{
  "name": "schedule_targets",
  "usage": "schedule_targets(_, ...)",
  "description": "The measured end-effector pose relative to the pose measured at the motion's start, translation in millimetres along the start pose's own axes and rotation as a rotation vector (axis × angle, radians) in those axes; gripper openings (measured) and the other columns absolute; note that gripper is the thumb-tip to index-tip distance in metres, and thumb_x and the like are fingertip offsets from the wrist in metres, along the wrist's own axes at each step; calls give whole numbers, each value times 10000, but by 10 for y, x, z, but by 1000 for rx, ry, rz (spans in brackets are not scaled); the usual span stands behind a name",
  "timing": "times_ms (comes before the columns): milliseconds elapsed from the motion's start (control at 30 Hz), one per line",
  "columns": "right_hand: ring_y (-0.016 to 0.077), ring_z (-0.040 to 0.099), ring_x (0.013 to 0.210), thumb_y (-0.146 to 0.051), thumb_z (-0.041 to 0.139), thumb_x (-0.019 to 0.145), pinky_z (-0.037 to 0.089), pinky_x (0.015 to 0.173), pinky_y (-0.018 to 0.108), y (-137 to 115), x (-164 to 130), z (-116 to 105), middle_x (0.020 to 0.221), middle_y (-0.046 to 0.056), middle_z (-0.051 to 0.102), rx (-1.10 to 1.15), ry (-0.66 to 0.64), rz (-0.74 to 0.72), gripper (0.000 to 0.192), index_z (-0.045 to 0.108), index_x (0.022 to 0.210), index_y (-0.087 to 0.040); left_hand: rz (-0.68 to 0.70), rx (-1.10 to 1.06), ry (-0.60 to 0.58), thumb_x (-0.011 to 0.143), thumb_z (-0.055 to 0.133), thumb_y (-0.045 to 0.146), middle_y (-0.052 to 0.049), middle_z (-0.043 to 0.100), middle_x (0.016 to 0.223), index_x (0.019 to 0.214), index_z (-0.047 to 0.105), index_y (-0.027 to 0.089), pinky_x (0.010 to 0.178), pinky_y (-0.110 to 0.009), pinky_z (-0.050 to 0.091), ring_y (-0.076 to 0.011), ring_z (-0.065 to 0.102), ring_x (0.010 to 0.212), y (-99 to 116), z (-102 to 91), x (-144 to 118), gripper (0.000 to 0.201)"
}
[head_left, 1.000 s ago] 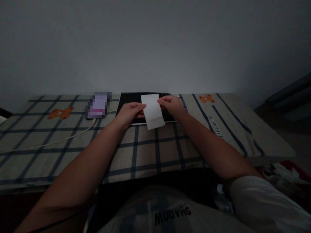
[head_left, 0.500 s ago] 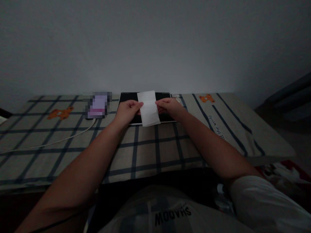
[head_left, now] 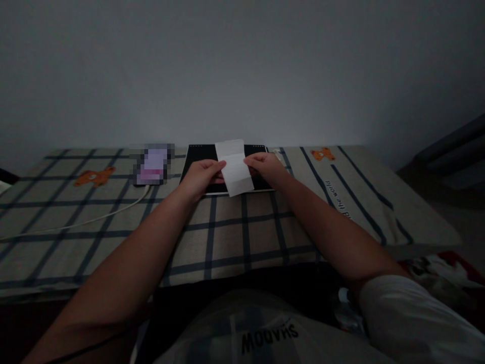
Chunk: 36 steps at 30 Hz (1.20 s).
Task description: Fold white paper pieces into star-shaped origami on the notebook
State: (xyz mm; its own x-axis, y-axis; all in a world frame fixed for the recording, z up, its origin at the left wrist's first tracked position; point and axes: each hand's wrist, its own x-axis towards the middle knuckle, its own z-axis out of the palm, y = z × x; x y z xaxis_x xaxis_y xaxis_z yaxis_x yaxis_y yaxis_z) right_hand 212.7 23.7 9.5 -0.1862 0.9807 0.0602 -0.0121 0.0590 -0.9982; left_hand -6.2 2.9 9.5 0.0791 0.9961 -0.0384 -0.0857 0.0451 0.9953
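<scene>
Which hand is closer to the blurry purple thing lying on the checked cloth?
Left. The left hand, pinching the white folded paper, sits just right of the blurry purple thing. The right hand holds the paper's far edge, farther away.

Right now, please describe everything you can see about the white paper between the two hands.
The white paper is a narrow, upright strip, plain and unprinted as far as the dim light shows. Faint horizontal creases cross it, so it looks folded. It is held above a black pad on the checked cloth. The left hand pinches its left edge and the right hand its right edge. Its lower end overhangs the pad's near edge.
</scene>
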Motion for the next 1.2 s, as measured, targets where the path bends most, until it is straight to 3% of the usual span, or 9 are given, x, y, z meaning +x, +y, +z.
schedule_targets(233,122,644,615,-436,941,747,570,622,252,-31,-35,6,654,-2,725,76,-135,46,322,736,664,-202,103,107,120,722,929,467,8,645,638,651,666,173,646,-252,576,-121,606,592,52,5,-21,400)
schedule_targets(367,121,653,640,-394,917,779,570,659,252,-28,-34,-12,677,13,737,38,-150,66,275,750,700,-189,106,91,145,760,911,415,5,665,653,664,670,172,633,-242,577,-117,612,592,58,4,-13,355)
schedule_targets(533,136,655,663,-324,866,822,583,705,290,0,-3,-19,708,8,739,30,-80,41,194,743,742,-197,32,0,64,748,938,464,-45,750,779,753,709,154,665,-267,621,-150,699,691,27,-5,10,386)
schedule_targets(700,137,657,671,-313,847,842,576,694,284,24,23,-11,717,-2,730,60,-27,23,190,727,735,-211,3,-90,-57,638,1017,475,-66,784,850,788,748,146,693,-286,652,-174,738,773,-4,-27,17,450)
schedule_targets(900,131,658,670,-300,822,858,577,690,273,16,4,23,710,-13,724,98,-46,41,169,727,743,-221,19,-102,-57,602,1047,499,-80,805,872,775,771,152,761,-279,649,-169,743,795,-6,-48,22,476)
schedule_targets(1067,123,638,643,-267,805,871,550,671,267,23,12,25,679,-23,703,85,-28,-2,164,729,739,-206,2,-90,-13,684,1014,487,-65,785,835,798,767,147,753,-280,644,-161,736,770,-4,-40,20,436)
schedule_targets(1200,112,624,616,-222,779,893,538,653,254,34,37,12,662,-28,702,93,39,-25,176,726,727,-199,-57,-86,-63,728,990,471,-75,790,844,820,771,133,738,-281,644,-161,740,765,-4,-27,17,413)
